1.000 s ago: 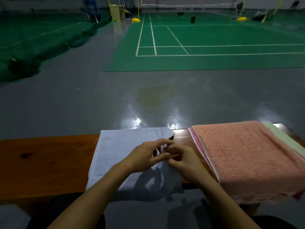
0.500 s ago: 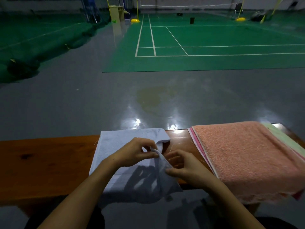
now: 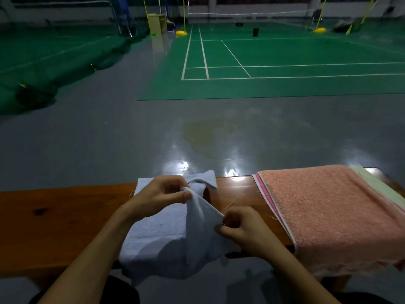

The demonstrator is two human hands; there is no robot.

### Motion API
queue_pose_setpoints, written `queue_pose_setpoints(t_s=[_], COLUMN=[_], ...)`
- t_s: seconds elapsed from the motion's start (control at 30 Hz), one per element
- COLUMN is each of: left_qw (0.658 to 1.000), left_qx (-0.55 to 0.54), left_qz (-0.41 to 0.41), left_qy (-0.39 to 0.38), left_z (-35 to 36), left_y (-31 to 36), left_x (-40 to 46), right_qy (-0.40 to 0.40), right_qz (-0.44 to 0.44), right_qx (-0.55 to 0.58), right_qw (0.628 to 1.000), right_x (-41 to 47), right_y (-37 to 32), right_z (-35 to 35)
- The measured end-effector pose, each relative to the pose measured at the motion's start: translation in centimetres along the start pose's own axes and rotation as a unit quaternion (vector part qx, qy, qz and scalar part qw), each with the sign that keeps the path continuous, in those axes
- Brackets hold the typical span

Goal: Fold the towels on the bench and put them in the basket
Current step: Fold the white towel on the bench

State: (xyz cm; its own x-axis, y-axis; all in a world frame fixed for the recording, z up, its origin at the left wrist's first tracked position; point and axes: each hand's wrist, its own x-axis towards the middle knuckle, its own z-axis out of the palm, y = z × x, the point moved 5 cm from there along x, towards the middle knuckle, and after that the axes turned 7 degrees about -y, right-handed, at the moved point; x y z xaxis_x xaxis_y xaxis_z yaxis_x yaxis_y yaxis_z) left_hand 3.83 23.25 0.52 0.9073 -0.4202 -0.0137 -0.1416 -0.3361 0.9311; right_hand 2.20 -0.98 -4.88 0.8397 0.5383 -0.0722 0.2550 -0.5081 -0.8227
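Note:
A pale blue towel [image 3: 162,235] lies across the wooden bench [image 3: 54,218] in front of me, its near edge hanging over the front. My left hand [image 3: 160,196] pinches the towel's right edge near the far corner and lifts it off the bench. My right hand [image 3: 241,229] pinches the same edge closer to me, so the cloth stretches between both hands. The far right corner is bunched up. To the right, a pink towel [image 3: 328,216] lies on top of a stack of other towels. No basket is in view.
A pale green towel [image 3: 381,189] shows at the stack's far right. Beyond the bench lies a glossy grey floor [image 3: 109,139], then a green badminton court [image 3: 263,62] with net posts and yellow bases. The bench's left part is bare wood.
Both hands have raised the blue towel's right edge and drawn apart, the right hand coming toward me. The far right corner has crumpled upward.

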Motion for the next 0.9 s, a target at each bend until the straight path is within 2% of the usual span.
queue_pose_setpoints(t_s=[0.17, 0.4, 0.6, 0.73, 0.8, 0.9], left_qw=[0.997, 0.99, 0.987, 0.987, 0.987, 0.994], left_qx=[-0.075, -0.133, -0.157, -0.152, -0.151, -0.092], left_qz=[-0.008, 0.001, -0.01, -0.01, -0.003, -0.01], left_qy=[0.01, 0.042, 0.04, 0.046, 0.048, 0.061], left_z=[-0.9, -2.2, -2.5, -2.7, -3.1, -3.9], left_y=[0.6, 0.1, -0.3, -0.5, -0.5, -0.6], left_x=[-1.2, -1.8, -1.9, -2.1, -2.3, -2.8], right_qy=[0.043, 0.142, 0.126, 0.132, 0.148, 0.161], right_qz=[-0.017, -0.041, -0.06, -0.084, -0.088, -0.1], right_qx=[0.104, 0.141, 0.303, 0.367, 0.355, 0.27], right_qw=[0.993, 0.979, 0.943, 0.917, 0.919, 0.944], right_x=[0.8, 2.2, 3.6, 4.4, 4.6, 5.0], right_y=[-0.8, -1.5, -2.5, -3.3, -3.0, -2.7], right_z=[0.7, 2.0, 4.6, 4.8, 4.3, 3.0])
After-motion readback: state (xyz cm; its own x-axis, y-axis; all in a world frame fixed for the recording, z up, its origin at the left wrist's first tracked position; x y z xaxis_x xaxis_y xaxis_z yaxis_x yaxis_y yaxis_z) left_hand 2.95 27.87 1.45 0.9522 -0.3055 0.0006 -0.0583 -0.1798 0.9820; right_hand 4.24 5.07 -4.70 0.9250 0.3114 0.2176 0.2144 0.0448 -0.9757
